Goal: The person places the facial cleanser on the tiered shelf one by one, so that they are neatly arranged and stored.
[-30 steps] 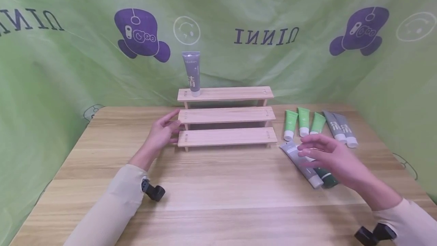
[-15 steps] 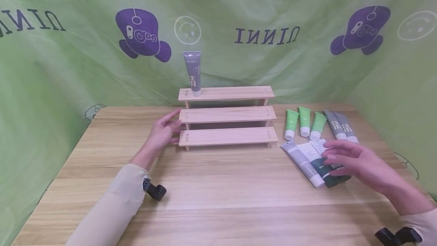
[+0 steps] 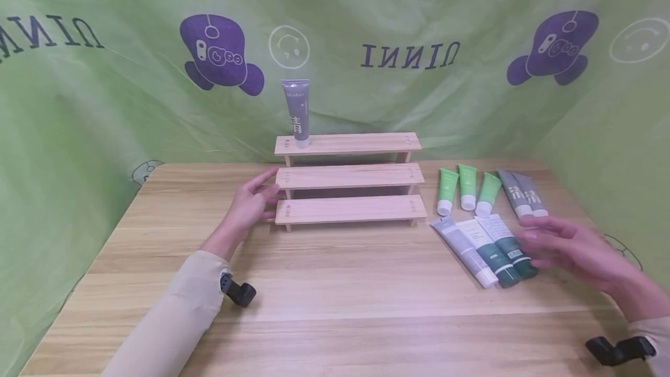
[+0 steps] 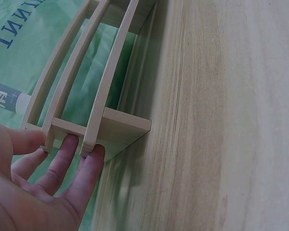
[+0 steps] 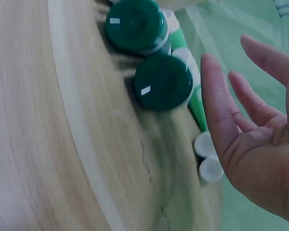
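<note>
A three-tier wooden stand (image 3: 350,177) rests on the table, and my left hand (image 3: 248,202) holds its left end. In the left wrist view the thumb and fingers (image 4: 62,163) lie about the ends of the middle and front shelves. A grey-purple squeeze tube (image 3: 297,112) stands cap down at the left of the top shelf. My right hand (image 3: 581,252), fingers spread and holding nothing, hovers right of two white-and-dark-green tubes (image 3: 489,252). Their green caps (image 5: 164,82) show close by in the right wrist view. A pale lilac tube (image 3: 464,252) lies left of them.
Three bright green tubes with white caps (image 3: 467,187) lie right of the stand. Two grey tubes (image 3: 515,194) overlap farther right. The wooden table (image 3: 335,307) ends at a printed green cloth backdrop (image 3: 445,103) behind and at the sides.
My right hand has moved right, off the front tubes it partly covered, uncovering the two white-and-dark-green ones. My left hand keeps its place at the stand.
</note>
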